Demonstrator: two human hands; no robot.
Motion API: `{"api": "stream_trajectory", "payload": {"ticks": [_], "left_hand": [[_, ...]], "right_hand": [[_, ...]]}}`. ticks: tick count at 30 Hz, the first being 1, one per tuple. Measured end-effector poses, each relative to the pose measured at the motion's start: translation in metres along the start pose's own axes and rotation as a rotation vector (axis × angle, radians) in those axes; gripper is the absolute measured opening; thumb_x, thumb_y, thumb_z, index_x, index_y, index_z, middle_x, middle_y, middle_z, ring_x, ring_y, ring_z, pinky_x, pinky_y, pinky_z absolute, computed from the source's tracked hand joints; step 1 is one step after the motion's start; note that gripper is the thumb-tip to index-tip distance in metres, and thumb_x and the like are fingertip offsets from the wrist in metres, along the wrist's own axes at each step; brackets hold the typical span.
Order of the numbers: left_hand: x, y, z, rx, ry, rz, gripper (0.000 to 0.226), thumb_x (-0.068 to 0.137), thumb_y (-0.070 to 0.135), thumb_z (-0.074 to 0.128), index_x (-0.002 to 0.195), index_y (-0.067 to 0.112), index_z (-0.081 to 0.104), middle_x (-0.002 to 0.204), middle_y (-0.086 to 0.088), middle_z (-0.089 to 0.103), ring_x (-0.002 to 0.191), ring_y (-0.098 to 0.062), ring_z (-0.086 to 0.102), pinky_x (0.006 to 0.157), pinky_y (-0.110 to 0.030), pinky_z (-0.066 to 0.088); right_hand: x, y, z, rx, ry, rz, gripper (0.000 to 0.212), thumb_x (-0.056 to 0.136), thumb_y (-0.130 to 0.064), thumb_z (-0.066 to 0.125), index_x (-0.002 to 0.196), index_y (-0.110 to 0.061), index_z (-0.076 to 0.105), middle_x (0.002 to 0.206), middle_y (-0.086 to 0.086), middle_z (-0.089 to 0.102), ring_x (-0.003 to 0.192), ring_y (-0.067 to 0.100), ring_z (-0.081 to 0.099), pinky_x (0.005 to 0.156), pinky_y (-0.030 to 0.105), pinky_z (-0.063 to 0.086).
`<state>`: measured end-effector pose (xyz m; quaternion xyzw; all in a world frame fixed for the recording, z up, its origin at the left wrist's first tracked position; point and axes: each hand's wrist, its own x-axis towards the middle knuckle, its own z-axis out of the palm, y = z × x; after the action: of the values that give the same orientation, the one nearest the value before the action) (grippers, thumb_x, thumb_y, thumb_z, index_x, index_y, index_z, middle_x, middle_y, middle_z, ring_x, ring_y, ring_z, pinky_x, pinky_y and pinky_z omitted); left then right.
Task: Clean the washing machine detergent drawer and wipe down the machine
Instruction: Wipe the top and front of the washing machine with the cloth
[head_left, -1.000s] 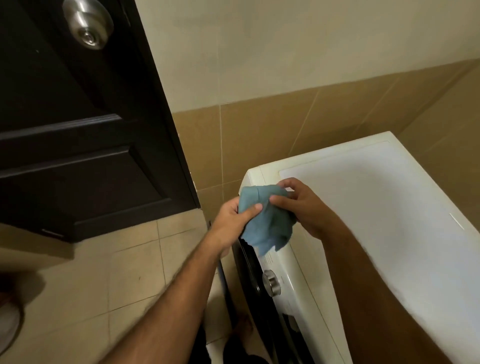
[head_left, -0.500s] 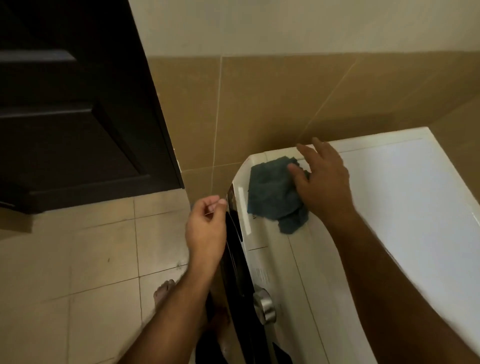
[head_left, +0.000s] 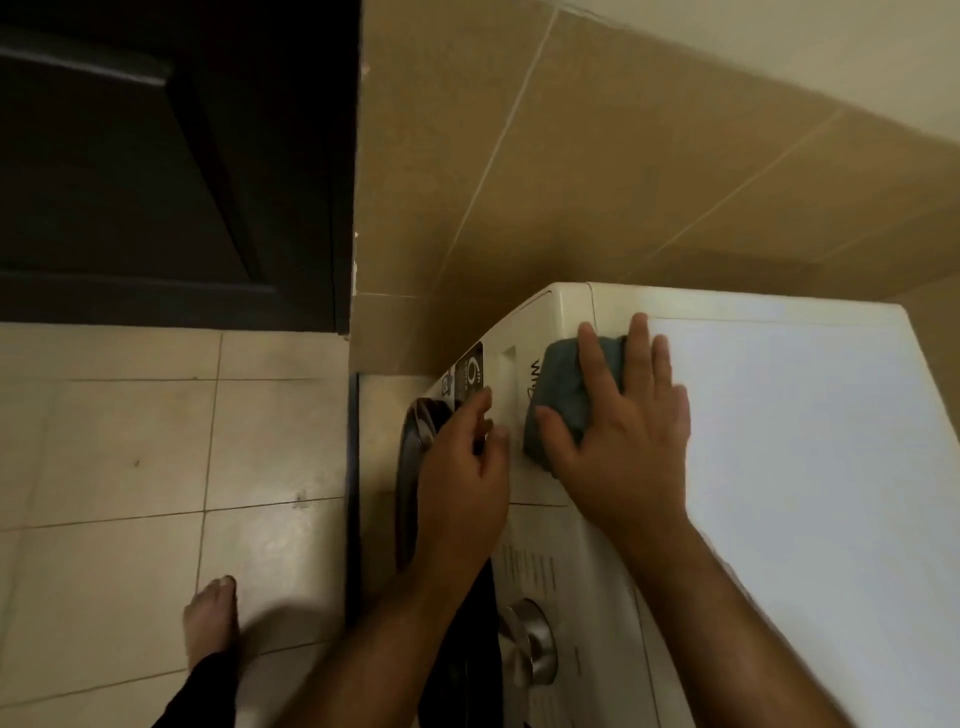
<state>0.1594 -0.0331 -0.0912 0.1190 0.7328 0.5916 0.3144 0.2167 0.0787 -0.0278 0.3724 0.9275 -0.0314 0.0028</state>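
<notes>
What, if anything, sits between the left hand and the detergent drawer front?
Nothing visible does. The left hand is already at the detergent drawer front, fingers by its lower edge. The blue cloth lies farther right on the drawer panel, pressed under the right hand.

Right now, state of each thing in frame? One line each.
cloth: bunched, pressed on the machine's front top edge under the right hand
right hand: fingers spread flat on cloth
left hand: at the detergent drawer front, fingers curled; grip unclear
detergent drawer: looks closed
washing machine: top bare
dial: untouched
</notes>
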Motion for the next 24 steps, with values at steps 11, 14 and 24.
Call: {"api": "stream_trajectory", "payload": {"ticks": [11, 14, 24], "left_hand": [[0.023, -0.011, -0.022, -0.051, -0.278, -0.032, 0.043, 0.100, 0.032, 0.050, 0.143, 0.032, 0.046, 0.139, 0.005, 0.054, 0.118, -0.001, 0.049, 0.101, -0.028, 0.043], [0.023, -0.015, -0.019, -0.005, -0.356, -0.015, 0.046, 0.100, 0.031, 0.051, 0.145, 0.029, 0.043, 0.142, 0.005, 0.052, 0.122, -0.003, 0.048, 0.098, -0.022, 0.037], [0.007, -0.031, -0.006, -0.056, -0.356, 0.060, 0.064, 0.095, 0.036, 0.059, 0.152, 0.027, 0.030, 0.160, 0.014, 0.023, 0.142, 0.003, 0.020, 0.114, -0.026, 0.033]], "right_hand": [[0.048, -0.042, 0.001, -0.165, 0.039, 0.185, 0.084, 0.090, -0.049, 0.057, 0.155, -0.028, 0.009, 0.163, 0.015, 0.001, 0.149, 0.038, 0.007, 0.116, 0.055, 0.025], [0.008, -0.035, 0.001, -0.185, 0.034, 0.135, 0.087, 0.086, -0.053, 0.057, 0.155, -0.029, 0.009, 0.163, 0.013, 0.002, 0.148, 0.036, 0.010, 0.113, 0.054, 0.031], [0.037, -0.029, 0.002, 0.002, 0.082, 0.279, 0.085, 0.082, -0.062, 0.053, 0.153, -0.030, 0.019, 0.163, 0.008, 0.010, 0.149, 0.029, 0.010, 0.116, 0.053, 0.026]]}}
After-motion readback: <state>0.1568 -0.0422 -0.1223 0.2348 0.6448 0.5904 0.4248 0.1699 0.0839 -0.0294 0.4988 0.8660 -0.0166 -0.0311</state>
